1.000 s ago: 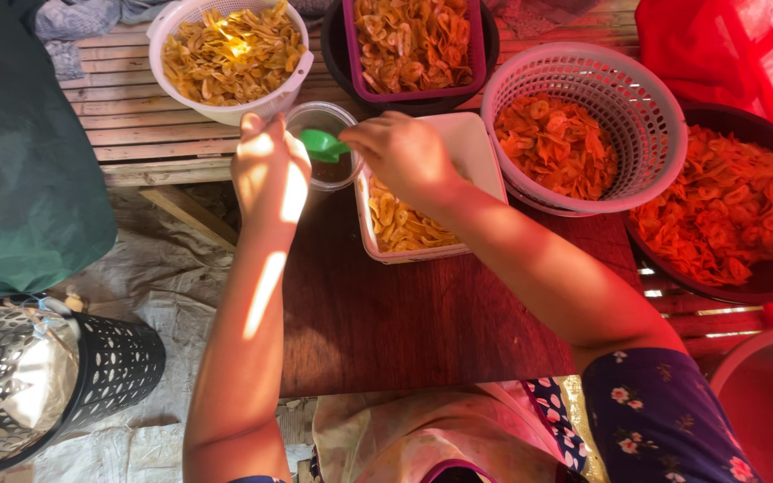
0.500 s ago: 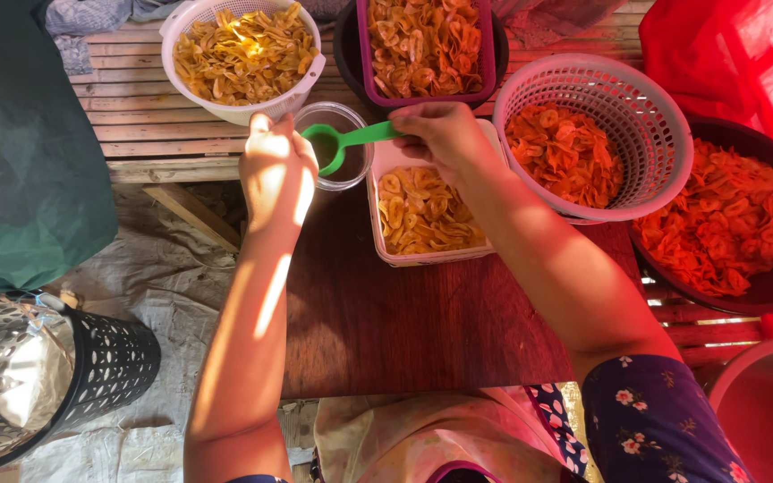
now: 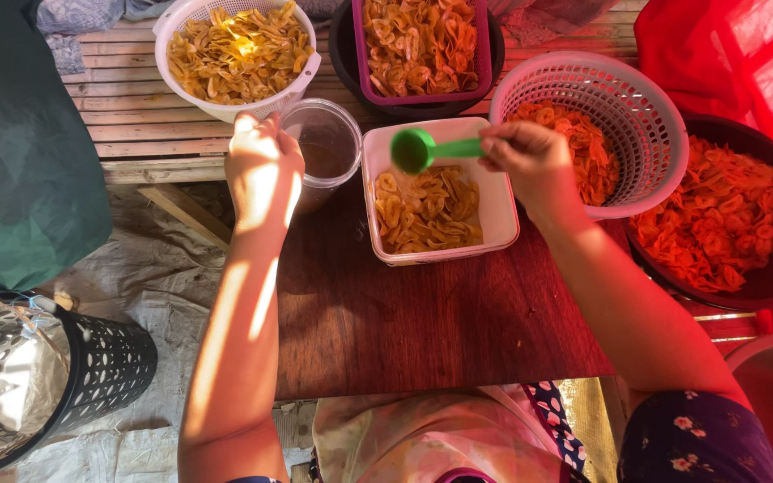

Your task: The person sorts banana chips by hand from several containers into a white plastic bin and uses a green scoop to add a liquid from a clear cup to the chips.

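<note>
My right hand [image 3: 534,161] grips the handle of a green plastic scoop [image 3: 422,148], holding its bowl over a white rectangular tub [image 3: 503,210] of yellow banana chips. My left hand [image 3: 263,170] rests against the side of a clear round plastic container [image 3: 326,148] with brownish contents, just left of the tub. Both stand on a dark red wooden board [image 3: 422,331].
Around the tub: a white colander of yellow chips [image 3: 236,58], a maroon tray of chips in a black bowl [image 3: 422,45], a pink basket [image 3: 601,107] and a dark bowl [image 3: 744,224] of orange chips. A black perforated basket [image 3: 46,376] stands lower left, a green tarp [image 3: 20,152] at left.
My right hand lifted the green scoop out of the clear container and carried it right, over the white tub. The left hand stayed on the container.
</note>
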